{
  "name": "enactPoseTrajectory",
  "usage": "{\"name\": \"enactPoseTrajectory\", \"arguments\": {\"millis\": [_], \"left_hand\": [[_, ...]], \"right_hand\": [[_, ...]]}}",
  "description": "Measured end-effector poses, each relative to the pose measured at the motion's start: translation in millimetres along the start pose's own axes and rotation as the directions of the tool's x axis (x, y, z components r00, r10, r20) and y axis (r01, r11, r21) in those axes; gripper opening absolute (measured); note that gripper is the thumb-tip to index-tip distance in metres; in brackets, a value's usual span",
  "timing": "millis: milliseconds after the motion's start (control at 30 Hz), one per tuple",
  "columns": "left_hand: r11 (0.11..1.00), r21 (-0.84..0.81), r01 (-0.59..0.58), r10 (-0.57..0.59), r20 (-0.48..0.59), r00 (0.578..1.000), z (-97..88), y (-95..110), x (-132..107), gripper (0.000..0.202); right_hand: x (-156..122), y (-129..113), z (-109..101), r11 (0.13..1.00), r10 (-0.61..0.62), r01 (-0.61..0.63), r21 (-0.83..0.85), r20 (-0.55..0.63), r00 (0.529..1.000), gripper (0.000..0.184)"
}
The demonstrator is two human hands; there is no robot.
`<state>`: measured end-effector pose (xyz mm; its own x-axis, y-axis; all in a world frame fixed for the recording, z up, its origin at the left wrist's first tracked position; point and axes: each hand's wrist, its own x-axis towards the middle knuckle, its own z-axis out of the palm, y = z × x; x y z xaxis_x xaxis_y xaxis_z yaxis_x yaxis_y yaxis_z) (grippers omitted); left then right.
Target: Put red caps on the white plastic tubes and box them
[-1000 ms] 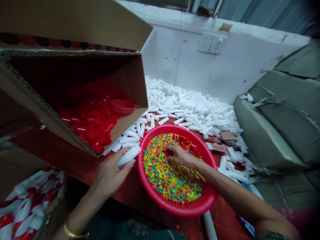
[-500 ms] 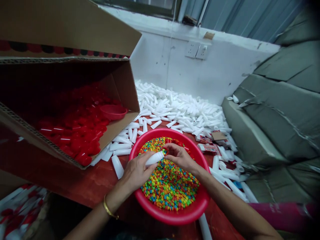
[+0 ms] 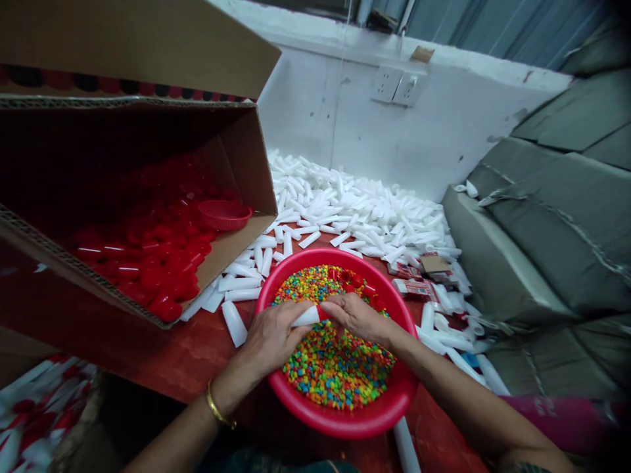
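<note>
My left hand [image 3: 270, 338] is closed around a small white tube [image 3: 304, 318], held over a red plastic basin [image 3: 345, 420] full of small multicoloured candies [image 3: 335, 361]. My right hand [image 3: 355, 315] pinches a red cap [image 3: 321, 313] at the tube's open end. A few loose red caps [image 3: 355, 281] lie on the candies at the basin's far side. The basin stands on a red tabletop [image 3: 197, 355].
A tipped cardboard box [image 3: 236, 157] at the left holds many red caps [image 3: 148, 256] and a small red dish [image 3: 224, 213]. A heap of white tubes [image 3: 355, 210] lies behind the basin by a white wall. Capped red-and-white tubes [image 3: 34, 414] fill the lower left. Grey sacks [image 3: 552, 223] are stacked at the right.
My left hand brought the white tube from the table's left over the basin. My right hand picked a red cap from the candies and set it against the tube's end.
</note>
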<state>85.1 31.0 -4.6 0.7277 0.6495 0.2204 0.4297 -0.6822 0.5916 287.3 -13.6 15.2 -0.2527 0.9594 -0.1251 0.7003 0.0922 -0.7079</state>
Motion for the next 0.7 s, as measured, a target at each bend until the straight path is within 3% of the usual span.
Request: {"name": "enactPoseTrajectory", "arguments": {"millis": [67, 100, 200, 267, 300, 400, 467, 533, 600, 633, 700], "left_hand": [[1.0, 0.021, -0.006, 0.006, 0.013, 1.0, 0.4, 1.4, -0.7, 0.037], [0.999, 0.032, -0.003, 0.002, 0.015, 1.0, 0.8, 1.9, -1.0, 0.037], [0.999, 0.045, 0.011, -0.011, -0.007, 1.0, 1.8, 2.0, -2.3, 0.037], [0.999, 0.049, 0.002, -0.001, -0.015, 1.0, 2.0, 1.0, -3.2, 0.035], [0.998, 0.056, -0.007, 0.008, -0.018, 1.0, 2.2, 0.6, -3.4, 0.034], [0.993, 0.104, -0.061, 0.066, -0.054, 0.996, 3.6, 2.0, -3.2, 0.032], [0.976, 0.18, -0.12, 0.145, -0.134, 0.98, 5.2, 4.5, -3.7, 0.032], [0.962, 0.227, -0.15, 0.211, -0.275, 0.938, 6.2, 5.0, -8.9, 0.032], [0.969, 0.215, -0.124, 0.209, -0.435, 0.876, 4.6, -1.2, -24.7, 0.032], [0.974, 0.205, -0.097, 0.188, -0.488, 0.852, 2.3, -7.9, -37.8, 0.032], [0.977, 0.215, 0.011, 0.11, -0.54, 0.834, -5.9, -28.0, -74.5, 0.033]], "right_hand": [[1.4, -3.7, 3.3, 0.975, 0.215, -0.216, 0.049, 0.021, 0.976, 0.064], [1.0, -5.0, 4.0, 0.969, 0.245, -0.245, 0.044, -0.008, 0.969, 0.066], [-4.8, -7.1, 2.7, 0.999, 0.04, -0.043, -0.026, -0.124, 0.991, 0.054], [-10.5, -7.2, 2.3, 0.995, -0.103, 0.101, -0.019, -0.125, 0.987, 0.04], [-13.0, -7.3, 2.9, 0.993, -0.119, 0.12, 0.001, -0.112, 0.987, 0.036], [-14.8, -8.2, 5.8, 0.999, 0.0, 0.006, 0.054, -0.111, 0.994, 0.041], [-8.5, -8.0, 4.7, 0.999, 0.046, -0.043, 0.032, -0.099, 0.994, 0.05], [4.3, -4.5, -2.0, 0.985, -0.003, -0.016, -0.173, -0.108, 0.994, 0.052], [21.2, 4.1, -13.8, 0.835, -0.074, -0.007, -0.55, -0.125, 0.989, 0.038], [30.0, 10.2, -20.6, 0.69, -0.078, -0.034, -0.723, -0.121, 0.99, 0.032], [45.5, 24.2, -32.8, 0.544, -0.063, -0.034, -0.839, -0.081, 0.995, 0.026]]}}
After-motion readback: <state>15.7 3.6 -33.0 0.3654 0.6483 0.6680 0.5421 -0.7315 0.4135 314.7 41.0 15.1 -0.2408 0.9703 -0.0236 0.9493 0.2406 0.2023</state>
